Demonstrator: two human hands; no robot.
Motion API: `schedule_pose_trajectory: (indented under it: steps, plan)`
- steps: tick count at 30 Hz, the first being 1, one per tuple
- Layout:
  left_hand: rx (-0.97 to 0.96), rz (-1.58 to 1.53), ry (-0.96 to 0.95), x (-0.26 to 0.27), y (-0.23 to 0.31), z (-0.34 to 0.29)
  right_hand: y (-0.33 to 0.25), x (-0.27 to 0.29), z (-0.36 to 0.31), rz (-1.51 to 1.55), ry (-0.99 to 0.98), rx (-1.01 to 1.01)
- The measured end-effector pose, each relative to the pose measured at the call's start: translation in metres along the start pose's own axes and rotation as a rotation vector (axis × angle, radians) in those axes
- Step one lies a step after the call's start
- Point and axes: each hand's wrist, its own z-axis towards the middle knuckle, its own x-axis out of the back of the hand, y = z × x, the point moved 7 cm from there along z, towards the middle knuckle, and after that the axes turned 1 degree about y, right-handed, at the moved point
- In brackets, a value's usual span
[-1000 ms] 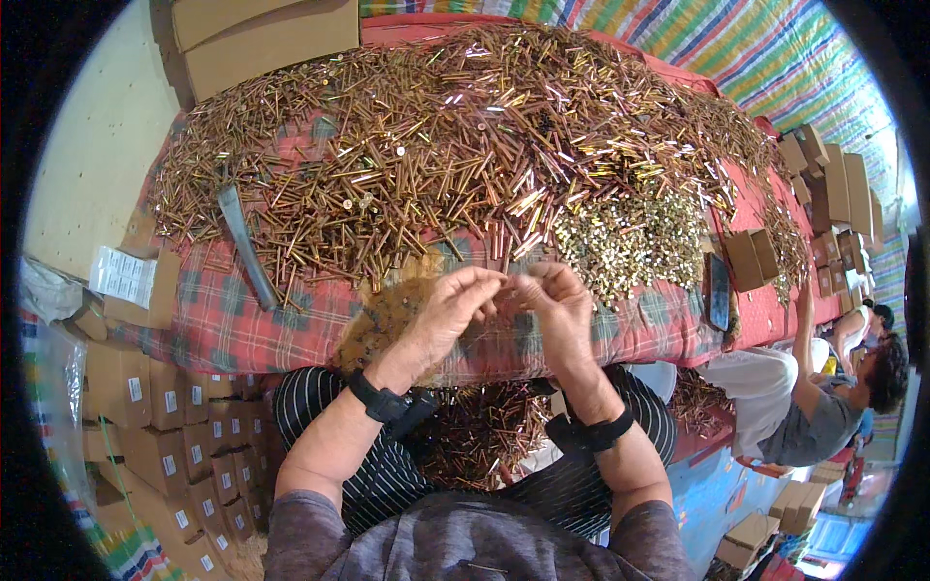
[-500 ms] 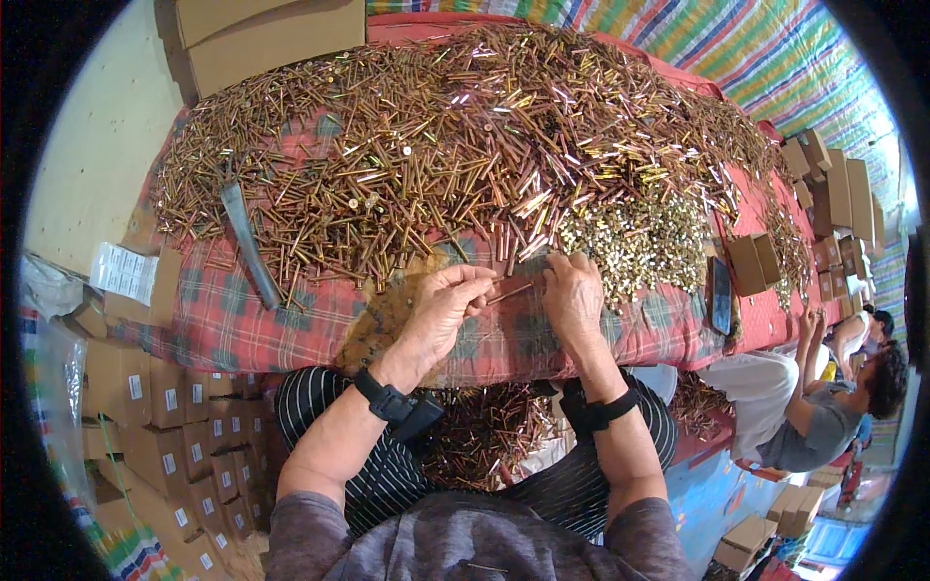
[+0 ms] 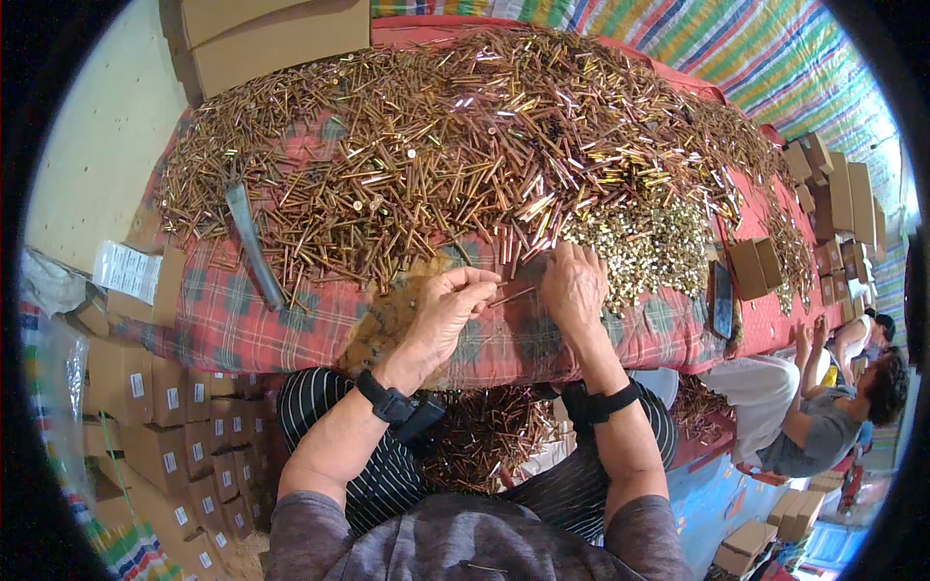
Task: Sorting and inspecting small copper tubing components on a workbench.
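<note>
My left hand (image 3: 451,308) is closed in a pinch at the front of the cloth-covered table. What sits between its fingertips is too small to make out. A thin copper-coloured metal rod, like a screw or bolt (image 3: 513,296), lies just right of those fingertips; whether they touch it I cannot tell. My right hand (image 3: 575,289) has its fingers curled together at the left edge of a pile of small shiny, nut-like metal pieces (image 3: 649,247). Its fingertips are hidden behind the knuckles. Beyond both hands spreads a large heap of copper and gold-coloured rods (image 3: 436,145).
A curved grey strip (image 3: 254,247) lies at the left, and a dark phone-like slab (image 3: 720,298) at the right beside a small open carton (image 3: 754,268). Stacked cartons (image 3: 160,407) stand lower left. More rods (image 3: 484,436) sit below the table edge. Another person (image 3: 823,426) works at right.
My right hand has shifted slightly away from me, its fingers curling in at the edge of the small pieces. My left hand keeps its pinch nearly in place. The view has shifted slightly.
</note>
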Motion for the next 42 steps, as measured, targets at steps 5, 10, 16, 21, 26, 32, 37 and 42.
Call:
schedule_pose_trajectory:
  steps: [5, 10, 16, 21, 26, 32, 37, 42]
  plan:
    - [-0.026, 0.01, 0.013, 0.002, 0.003, -0.001, -0.02, 0.03, -0.01, 0.725, -0.049, -0.108]
    - [0.0, -0.044, -0.012, -0.003, 0.002, -0.003, -0.03, 0.016, -0.03, 1.292, -0.289, -0.357]
    - [-0.012, -0.022, -0.016, -0.002, -0.003, -0.002, -0.035, 0.019, -0.033, 1.238, -0.282, -0.275]
    - [-0.026, 0.002, -0.043, -0.005, 0.002, -0.004, -0.034, 0.025, -0.032, 1.163, -0.225, -0.211]
    - [-0.152, 0.148, -0.102, -0.01, 0.008, -0.006, -0.039, 0.039, -0.029, 0.95, -0.29, -0.164]
    - [-0.108, 0.164, -0.113, -0.013, 0.006, -0.006, -0.035, 0.025, -0.038, 1.023, -0.313, -0.259]
    - [-0.097, 0.132, -0.111, -0.011, 0.001, -0.007, -0.043, 0.052, -0.03, 0.789, 0.001, 0.117]
    - [-0.105, 0.136, -0.123, -0.009, -0.004, -0.003, -0.038, 0.034, -0.032, 0.837, -0.257, -0.131]
